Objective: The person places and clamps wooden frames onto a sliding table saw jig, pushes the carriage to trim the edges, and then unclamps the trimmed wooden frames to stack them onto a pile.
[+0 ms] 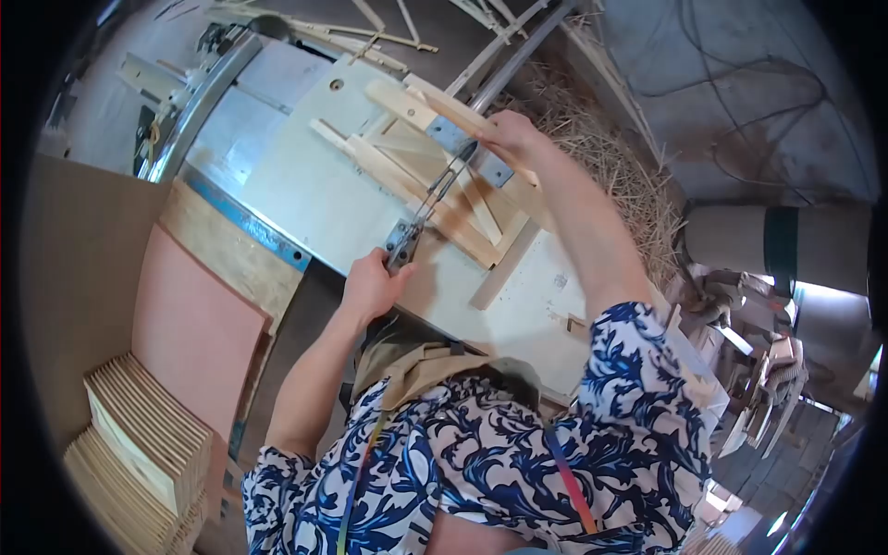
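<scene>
A grey metal lever clamp (403, 239) sits on a pale, flat board (305, 180), its rods extending across a pale wooden frame with a diagonal bar (477, 205). The left hand (370, 282) has its fingers closed on the near end of the clamp. The right hand (514, 135) has its fingers closed on a long, pale wooden strip (448, 104) at the frame's far side. Beyond the board lies a heap of straw-coloured wood scraps (620, 217). To the left are a flat pink panel (190, 333) and stacked, ridged tan wooden pieces (153, 430).
</scene>
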`<action>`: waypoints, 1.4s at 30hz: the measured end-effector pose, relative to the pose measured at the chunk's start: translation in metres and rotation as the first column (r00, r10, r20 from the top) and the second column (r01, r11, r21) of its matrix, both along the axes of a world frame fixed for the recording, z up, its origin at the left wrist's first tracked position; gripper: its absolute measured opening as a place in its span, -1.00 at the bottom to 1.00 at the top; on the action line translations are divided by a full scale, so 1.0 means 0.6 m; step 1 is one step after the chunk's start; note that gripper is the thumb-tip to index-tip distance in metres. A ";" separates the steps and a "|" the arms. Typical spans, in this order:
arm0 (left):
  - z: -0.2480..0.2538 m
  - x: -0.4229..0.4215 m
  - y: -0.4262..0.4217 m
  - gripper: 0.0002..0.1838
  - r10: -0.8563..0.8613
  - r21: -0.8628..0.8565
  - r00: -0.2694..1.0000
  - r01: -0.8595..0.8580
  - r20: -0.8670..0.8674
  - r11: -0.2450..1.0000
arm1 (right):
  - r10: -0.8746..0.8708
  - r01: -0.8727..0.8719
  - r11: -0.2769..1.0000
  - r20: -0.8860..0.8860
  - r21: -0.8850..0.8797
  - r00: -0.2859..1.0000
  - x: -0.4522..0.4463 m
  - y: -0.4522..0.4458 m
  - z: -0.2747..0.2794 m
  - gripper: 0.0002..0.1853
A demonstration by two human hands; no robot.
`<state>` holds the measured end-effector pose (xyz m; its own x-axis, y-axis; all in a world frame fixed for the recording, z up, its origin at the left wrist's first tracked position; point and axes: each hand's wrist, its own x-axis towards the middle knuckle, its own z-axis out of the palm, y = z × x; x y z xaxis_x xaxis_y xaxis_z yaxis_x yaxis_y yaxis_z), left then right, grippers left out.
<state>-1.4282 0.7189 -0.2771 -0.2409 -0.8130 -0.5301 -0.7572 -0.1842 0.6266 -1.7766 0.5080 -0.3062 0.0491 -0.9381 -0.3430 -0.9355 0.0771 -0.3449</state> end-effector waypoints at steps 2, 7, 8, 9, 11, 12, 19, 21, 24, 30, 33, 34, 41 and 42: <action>-0.022 0.009 0.011 -0.32 0.008 -0.073 1.000 -0.007 0.010 0.997 | -0.237 0.255 0.951 0.119 -0.174 0.964 0.065 0.039 0.068 -0.49; -0.099 0.024 0.006 -0.34 -0.194 -0.405 0.981 0.168 -0.024 0.899 | 0.064 0.327 0.743 0.549 -0.584 0.834 0.223 0.270 0.194 -0.90; -0.133 0.030 0.003 -0.38 -0.230 -0.476 0.973 0.200 -0.005 0.856 | 0.244 0.084 0.496 0.231 -0.864 0.942 0.239 0.336 0.187 -0.86; -0.133 0.031 -0.006 -0.44 -0.238 -0.218 0.883 0.160 -0.405 0.963 | 0.260 -0.212 0.613 -0.058 -0.761 0.964 0.239 0.419 0.234 -0.84; -0.148 0.021 -0.016 -0.51 -0.219 -0.222 0.944 0.164 -0.247 0.961 | 0.144 -0.017 0.580 0.082 -0.815 0.986 0.195 0.612 0.313 -0.82; -0.152 0.020 -0.023 -0.40 -0.214 -0.224 0.964 0.176 -0.159 0.958 | -0.063 0.050 0.620 0.014 -0.783 0.998 0.167 0.701 0.340 -0.82; -0.008 -0.034 -0.027 -0.26 -0.138 -0.960 0.988 0.102 0.067 0.260 | -0.856 0.097 0.515 -0.518 -0.852 0.000 0.107 1.303 0.775 -0.70; 0.057 -0.121 -0.025 -0.13 -0.318 -0.973 0.942 -0.040 -0.113 0.227 | -0.860 0.011 0.412 -0.393 -0.911 -0.325 0.098 1.421 0.878 -0.64; 0.142 -0.255 0.092 -0.47 -0.654 -0.949 0.717 -0.034 -0.242 0.314 | -0.663 0.068 0.485 -0.418 -0.872 -0.621 0.068 1.639 0.941 -0.55; 0.222 -0.380 0.283 -0.52 -0.768 -0.864 0.503 0.077 -0.396 0.497 | -0.815 0.499 -0.002 -0.288 -0.866 -0.503 0.092 1.656 0.949 -0.41; 0.234 -0.396 0.297 -0.52 -0.778 -0.834 0.472 0.143 -0.416 0.533 | -0.786 0.414 0.133 -0.351 -0.900 -0.509 0.070 1.672 0.940 -0.39; 0.235 -0.402 0.291 -0.53 -0.779 -0.829 0.449 0.136 -0.437 0.543 | -0.759 0.377 0.238 -0.413 -0.895 -0.503 0.054 1.684 0.938 -0.38; 0.215 -0.396 0.208 -0.54 -0.740 -0.769 0.416 0.133 -0.529 0.625 | -0.835 0.418 0.085 -0.293 -0.905 -0.466 0.062 1.662 0.948 -0.43; 0.209 -0.389 0.195 -0.54 -0.719 -0.745 0.438 0.150 -0.540 0.650 | -0.859 0.462 0.026 -0.256 -0.887 -0.443 0.055 1.670 0.956 -0.45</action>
<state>-1.6614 0.8362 -0.1516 -0.6970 -0.4852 0.5280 0.1966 0.5788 0.7914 -1.7436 1.5098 0.2673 -0.7185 0.1085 0.6870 0.1849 0.9820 0.0384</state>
